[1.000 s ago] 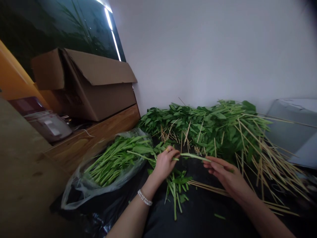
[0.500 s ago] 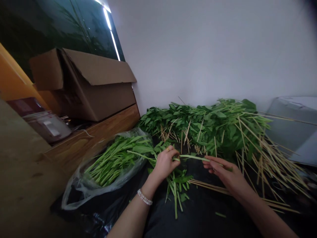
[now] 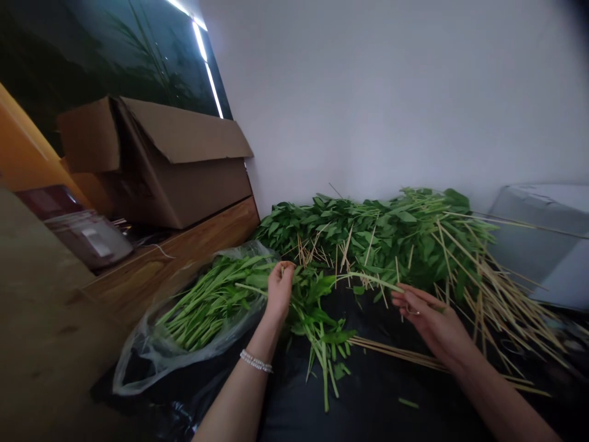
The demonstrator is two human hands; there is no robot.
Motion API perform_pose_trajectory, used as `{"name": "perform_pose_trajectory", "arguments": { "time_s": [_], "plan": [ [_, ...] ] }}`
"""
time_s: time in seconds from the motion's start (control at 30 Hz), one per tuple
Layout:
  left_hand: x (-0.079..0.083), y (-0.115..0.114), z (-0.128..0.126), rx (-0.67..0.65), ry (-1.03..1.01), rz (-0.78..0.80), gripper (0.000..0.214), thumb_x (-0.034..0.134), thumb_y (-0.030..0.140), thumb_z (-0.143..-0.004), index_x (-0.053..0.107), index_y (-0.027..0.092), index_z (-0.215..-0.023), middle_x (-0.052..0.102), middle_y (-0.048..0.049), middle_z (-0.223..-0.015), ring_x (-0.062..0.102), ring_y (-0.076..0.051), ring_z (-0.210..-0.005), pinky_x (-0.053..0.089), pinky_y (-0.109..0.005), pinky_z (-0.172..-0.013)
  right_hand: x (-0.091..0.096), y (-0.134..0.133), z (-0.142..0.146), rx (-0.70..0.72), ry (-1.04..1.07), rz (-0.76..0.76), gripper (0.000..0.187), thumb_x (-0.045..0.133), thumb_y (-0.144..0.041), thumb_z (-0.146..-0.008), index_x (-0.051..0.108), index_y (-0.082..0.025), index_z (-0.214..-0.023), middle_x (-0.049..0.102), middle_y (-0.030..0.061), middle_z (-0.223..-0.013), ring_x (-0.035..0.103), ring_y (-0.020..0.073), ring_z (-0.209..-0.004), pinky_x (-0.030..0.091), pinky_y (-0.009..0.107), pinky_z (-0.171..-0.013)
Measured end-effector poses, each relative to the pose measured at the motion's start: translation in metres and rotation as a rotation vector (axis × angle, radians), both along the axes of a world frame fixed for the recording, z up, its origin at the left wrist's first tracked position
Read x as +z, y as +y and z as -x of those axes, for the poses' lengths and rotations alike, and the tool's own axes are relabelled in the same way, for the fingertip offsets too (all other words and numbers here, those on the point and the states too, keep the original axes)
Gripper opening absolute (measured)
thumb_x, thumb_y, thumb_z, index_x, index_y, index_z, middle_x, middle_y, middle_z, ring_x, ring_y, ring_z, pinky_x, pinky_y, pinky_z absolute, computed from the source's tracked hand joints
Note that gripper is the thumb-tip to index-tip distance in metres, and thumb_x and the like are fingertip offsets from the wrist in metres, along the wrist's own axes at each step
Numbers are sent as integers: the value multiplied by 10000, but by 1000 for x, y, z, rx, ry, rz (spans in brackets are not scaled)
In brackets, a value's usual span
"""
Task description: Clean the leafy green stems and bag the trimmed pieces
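Observation:
My right hand (image 3: 426, 316) pinches a long green leafy-vegetable stem (image 3: 370, 277), which looks like water spinach and points left from my fingers. My left hand (image 3: 278, 291) is closed in a pinch above the bagged greens' right edge; what it holds, if anything, is too small to make out. A white beaded bracelet circles that wrist. Between my hands, on black plastic, lies a loose pile of leaves and cut stems (image 3: 324, 331). At left, a clear plastic bag (image 3: 133, 368) lies open around a heap of long green stalks (image 3: 202, 310).
Skewered leafy greens (image 3: 340, 224) line the white wall, with many thin bamboo skewers (image 3: 515, 313) sticking out at right. More skewers (image 3: 400, 353) lie below my right hand. A cardboard box (image 3: 184, 190) rests on a wooden surface (image 3: 221, 230); a pale bin (image 3: 543, 233) is far right.
My left hand has moved left and slightly up, away from the stem. My right hand has shifted a little right with the stem still in its fingers.

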State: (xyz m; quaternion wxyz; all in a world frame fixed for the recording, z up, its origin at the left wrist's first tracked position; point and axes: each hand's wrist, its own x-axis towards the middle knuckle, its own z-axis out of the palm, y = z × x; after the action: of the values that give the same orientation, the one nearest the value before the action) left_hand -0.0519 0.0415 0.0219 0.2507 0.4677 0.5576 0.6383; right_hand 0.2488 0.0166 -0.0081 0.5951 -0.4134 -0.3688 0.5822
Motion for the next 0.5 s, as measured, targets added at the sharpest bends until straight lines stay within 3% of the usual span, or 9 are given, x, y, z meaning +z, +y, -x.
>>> {"name": "perform_pose_trajectory", "arguments": {
  "time_s": [0.1,0.2,0.33,0.5],
  "plan": [
    [-2,-3,-6,-82,61,-7,187,405,337,-908,508,191,-854,417,60,-592,404,-102,-527,338,-212,-519,0,-1,2,23,35,22,306,806,-361,-691,757,-210,-952,751,80,-930,682,192,-797,552,265,-635],
    [-2,-8,-12,-58,302,-83,233,357,325,-950,531,198,-861,567,-9,-801,523,-148,-766,429,-271,-731,1,-4,8,40,55,38,304,811,-360,-687,756,-203,-941,751,80,-908,675,175,-765,547,253,-627],
    [1,-15,-16,-18,503,-134,291,302,316,-984,572,223,-925,622,-46,-1003,524,-191,-1014,388,-348,-925,1,-7,13,56,3,38,366,821,-397,-669,752,-183,-959,749,99,-897,672,183,-741,540,272,-616],
    [4,-23,-21,-93,497,-116,246,306,333,-987,519,210,-987,547,18,-715,518,-138,-661,417,-262,-671,-1,-9,19,71,-128,-2,419,795,-453,-686,741,-174,-994,753,108,-887,680,191,-742,531,283,-632]
  ]
}}
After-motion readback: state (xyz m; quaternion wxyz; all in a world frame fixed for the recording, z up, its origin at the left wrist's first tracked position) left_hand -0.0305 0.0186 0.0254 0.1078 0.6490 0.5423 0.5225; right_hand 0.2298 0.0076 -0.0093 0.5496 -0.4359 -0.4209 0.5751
